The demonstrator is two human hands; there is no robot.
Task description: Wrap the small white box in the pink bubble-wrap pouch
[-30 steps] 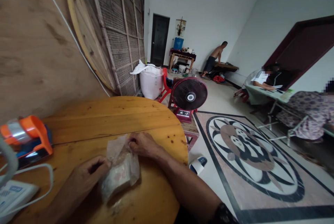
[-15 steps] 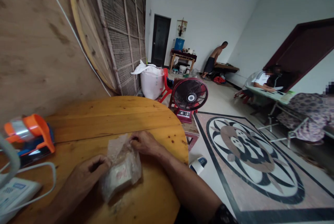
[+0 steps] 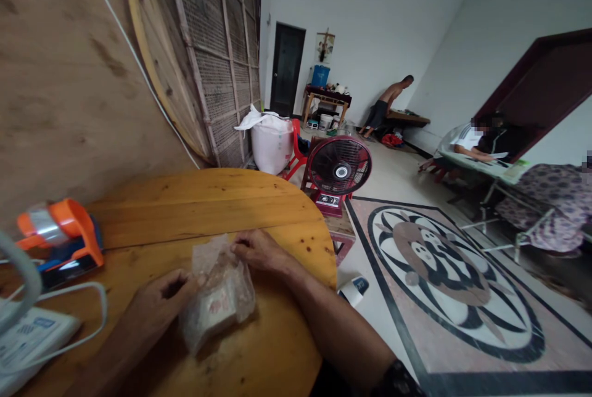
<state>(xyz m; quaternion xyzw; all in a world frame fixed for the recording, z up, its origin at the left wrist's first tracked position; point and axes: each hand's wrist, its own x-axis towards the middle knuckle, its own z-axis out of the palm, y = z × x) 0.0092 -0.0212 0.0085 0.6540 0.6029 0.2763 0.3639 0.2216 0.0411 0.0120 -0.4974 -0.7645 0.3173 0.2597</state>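
Observation:
A clear, wrinkled plastic bag [image 3: 200, 322] rests on the round wooden table [image 3: 277, 200] in front of me. Inside it lies a small white box [image 3: 222, 304] with red print on top. My left hand [image 3: 169, 295] pinches the bag's left edge, thumb and fingers closed. At the bag's upper right, my right hand [image 3: 256, 250] grips the plastic near its mouth with curled fingers. The bag stays stretched loosely between both hands, and the box sits below them.
An orange tape dispenser [image 3: 69, 230] and a white device [image 3: 34, 338] with a cable lie at the table's left. A red fan [image 3: 341, 169] stands past the far right edge. One person [image 3: 388, 101] bends at the back; others sit at a table [image 3: 481, 163] on the right.
The view has shifted slightly, moving the room a little to the right. Both hands keep their hold on the plastic bag, with only a small shift of the fingers.

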